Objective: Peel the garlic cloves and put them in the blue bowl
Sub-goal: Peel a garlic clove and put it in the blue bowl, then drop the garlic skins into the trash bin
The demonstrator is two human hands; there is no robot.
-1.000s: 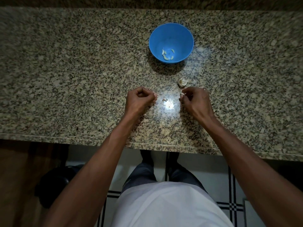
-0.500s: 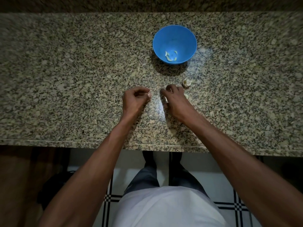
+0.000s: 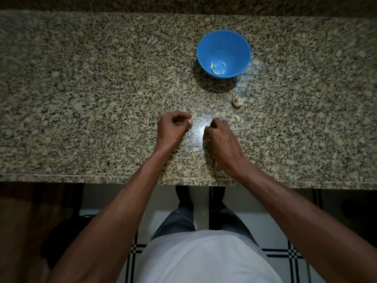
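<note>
The blue bowl [image 3: 224, 44] stands on the granite counter [image 3: 98, 103], far right of centre, with several peeled garlic cloves [image 3: 216, 70] at its bottom. The rest of a garlic bulb [image 3: 238, 101] sits in front of the bowl. A single pale clove [image 3: 236, 118] lies just nearer. My left hand [image 3: 173, 127] rests on the counter with curled fingers, pinching a small pale scrap that looks like garlic skin. My right hand [image 3: 220, 134] is knuckles-up beside it, left of the loose clove, fingers curled down onto the counter. Its fingertips are hidden.
A bright glare spot [image 3: 199, 129] lies on the counter between my hands. The counter's front edge [image 3: 102, 177] runs just behind my wrists. A dark wall strip [image 3: 183, 5] closes off the back. Below are a tiled floor and my legs.
My right hand let go of the clove at the right and moved left to the spot between my hands. The clove now lies on the counter. My left hand stayed put.
</note>
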